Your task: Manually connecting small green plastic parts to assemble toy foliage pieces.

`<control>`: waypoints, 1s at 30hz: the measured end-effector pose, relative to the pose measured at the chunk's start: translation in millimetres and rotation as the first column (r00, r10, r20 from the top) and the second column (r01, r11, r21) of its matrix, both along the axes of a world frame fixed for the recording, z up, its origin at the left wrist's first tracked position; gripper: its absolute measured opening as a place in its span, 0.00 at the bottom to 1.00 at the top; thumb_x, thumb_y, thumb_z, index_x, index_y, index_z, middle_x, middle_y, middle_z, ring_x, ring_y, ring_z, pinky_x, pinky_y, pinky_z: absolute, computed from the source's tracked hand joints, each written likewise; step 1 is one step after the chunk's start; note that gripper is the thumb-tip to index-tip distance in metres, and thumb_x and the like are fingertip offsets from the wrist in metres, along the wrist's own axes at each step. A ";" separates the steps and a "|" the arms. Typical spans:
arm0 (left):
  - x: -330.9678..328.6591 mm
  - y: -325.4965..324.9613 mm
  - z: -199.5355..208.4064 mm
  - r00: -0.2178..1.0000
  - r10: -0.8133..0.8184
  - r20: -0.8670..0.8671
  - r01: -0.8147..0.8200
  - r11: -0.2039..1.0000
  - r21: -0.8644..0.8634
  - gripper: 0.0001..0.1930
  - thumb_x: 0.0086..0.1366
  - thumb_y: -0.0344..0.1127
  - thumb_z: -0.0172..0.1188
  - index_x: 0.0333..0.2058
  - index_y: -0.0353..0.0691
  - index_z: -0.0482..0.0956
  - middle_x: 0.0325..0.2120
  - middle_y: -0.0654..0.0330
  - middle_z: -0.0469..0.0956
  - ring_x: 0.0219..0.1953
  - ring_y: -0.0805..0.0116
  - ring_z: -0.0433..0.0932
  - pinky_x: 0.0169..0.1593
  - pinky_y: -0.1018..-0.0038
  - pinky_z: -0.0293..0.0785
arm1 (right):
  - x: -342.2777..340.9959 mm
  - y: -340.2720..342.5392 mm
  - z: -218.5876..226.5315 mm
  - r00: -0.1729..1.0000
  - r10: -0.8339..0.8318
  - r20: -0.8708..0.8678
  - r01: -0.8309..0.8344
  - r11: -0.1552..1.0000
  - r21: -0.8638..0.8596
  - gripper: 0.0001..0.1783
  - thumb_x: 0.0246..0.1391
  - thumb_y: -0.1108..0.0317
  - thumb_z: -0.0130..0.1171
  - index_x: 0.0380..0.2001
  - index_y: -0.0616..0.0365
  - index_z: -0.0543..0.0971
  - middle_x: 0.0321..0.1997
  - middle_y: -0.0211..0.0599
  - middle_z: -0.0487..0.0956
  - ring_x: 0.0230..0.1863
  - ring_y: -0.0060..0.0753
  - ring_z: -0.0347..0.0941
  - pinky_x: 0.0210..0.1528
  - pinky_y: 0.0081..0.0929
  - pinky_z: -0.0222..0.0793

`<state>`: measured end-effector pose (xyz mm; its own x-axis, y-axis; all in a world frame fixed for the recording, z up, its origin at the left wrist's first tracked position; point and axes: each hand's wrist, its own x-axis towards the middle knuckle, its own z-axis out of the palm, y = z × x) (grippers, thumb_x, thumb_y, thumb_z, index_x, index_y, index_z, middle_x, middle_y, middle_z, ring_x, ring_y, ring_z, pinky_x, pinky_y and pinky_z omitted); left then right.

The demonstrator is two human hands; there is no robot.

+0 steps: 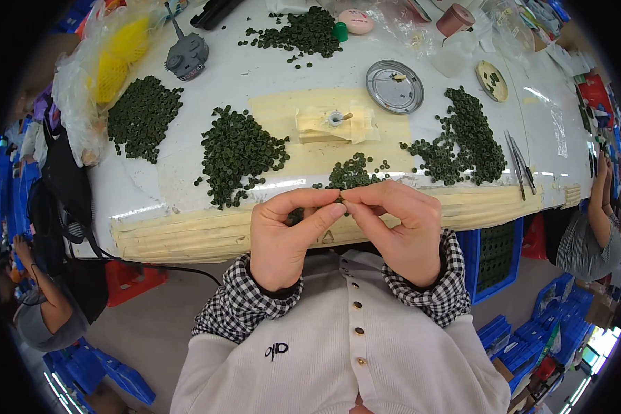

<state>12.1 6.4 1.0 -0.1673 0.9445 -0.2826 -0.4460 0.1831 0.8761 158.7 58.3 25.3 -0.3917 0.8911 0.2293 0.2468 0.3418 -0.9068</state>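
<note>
My left hand (pixel 283 238) and my right hand (pixel 405 226) meet above the table's front edge, thumb and forefinger of each pinched together. Between the fingertips is a tiny dark green part (pixel 341 199), mostly hidden by them. Just beyond lies a small heap of round dark green parts (pixel 354 172). Larger heaps of such parts lie to the left (pixel 240 153), far left (pixel 145 117) and right (pixel 470 138). Behind the small heap, a tape-wrapped block (pixel 324 126) carries a little cup (pixel 336 119) with a thin brown stick beside it.
A round metal lid (pixel 395 87) and tweezers (pixel 519 164) lie on the right, a grey-green model turret (pixel 186 55) at the back left. Another green heap (pixel 303 33) is at the back. Padding (pixel 186 234) lines the front edge; a blue crate (pixel 493 262) stands below. People sit at both sides.
</note>
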 end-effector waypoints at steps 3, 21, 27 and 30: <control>2.5 2.4 3.9 0.998 0.037 0.053 -0.035 0.999 -0.027 0.08 0.52 0.20 0.62 0.33 0.32 0.79 0.20 0.70 0.72 0.22 0.85 0.63 0.28 0.87 0.62 | 1.5 0.6 -2.0 1.000 0.017 0.018 -0.018 0.999 0.035 0.08 0.42 0.81 0.59 0.30 0.64 0.79 0.26 0.40 0.78 0.24 0.31 0.75 0.26 0.20 0.69; -1.8 1.2 4.3 0.999 0.024 0.043 -0.021 0.998 -0.066 0.07 0.54 0.22 0.60 0.34 0.32 0.79 0.28 0.64 0.77 0.28 0.82 0.68 0.35 0.86 0.65 | 1.6 1.1 -1.9 0.997 0.012 0.077 -0.025 0.987 0.160 0.09 0.40 0.81 0.60 0.30 0.63 0.79 0.25 0.39 0.77 0.24 0.32 0.74 0.26 0.20 0.70; -1.0 1.1 4.6 1.000 0.018 0.019 -0.017 0.997 -0.076 0.07 0.55 0.22 0.59 0.34 0.32 0.78 0.26 0.65 0.76 0.26 0.83 0.66 0.32 0.87 0.63 | 3.1 4.0 -1.7 1.000 0.028 -0.004 -0.028 0.997 -0.070 0.07 0.44 0.79 0.59 0.30 0.65 0.79 0.26 0.39 0.78 0.25 0.27 0.75 0.28 0.19 0.72; 0.0 0.6 3.4 1.000 0.011 -0.019 -0.012 0.999 -0.044 0.07 0.55 0.22 0.58 0.34 0.31 0.78 0.24 0.68 0.74 0.24 0.85 0.64 0.29 0.87 0.62 | 5.1 5.2 -1.4 0.999 0.028 -0.033 -0.035 0.977 -0.212 0.07 0.45 0.78 0.59 0.30 0.66 0.79 0.27 0.40 0.78 0.26 0.25 0.76 0.29 0.18 0.72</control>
